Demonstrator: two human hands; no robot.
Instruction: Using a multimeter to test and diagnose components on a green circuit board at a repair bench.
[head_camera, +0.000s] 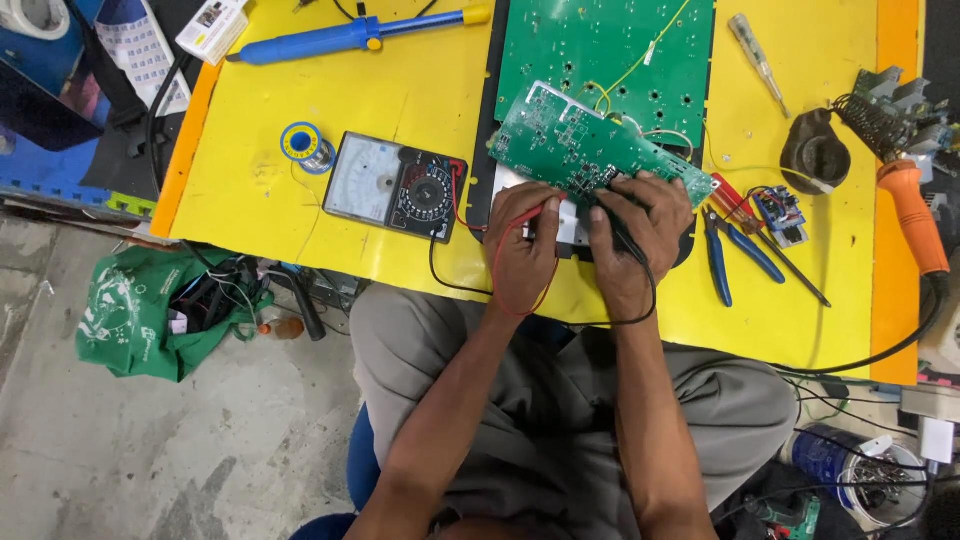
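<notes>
A small green circuit board (570, 150) lies tilted across a larger green board (610, 55) on the yellow table (400, 100). My left hand (522, 250) is closed on a probe with a red lead, its tip at the small board's near edge. My right hand (640, 235) is closed on a probe with a black lead, also touching that edge. Both leads run left to an analogue multimeter (392, 185) lying flat beside my left hand.
A solder spool (303, 145) sits left of the meter. A blue desoldering pump (350, 35) lies at the back. Blue-handled pliers (735, 250), a screwdriver (758, 62) and an orange soldering iron (915, 215) are to the right. A green bag (140, 315) rests on the floor.
</notes>
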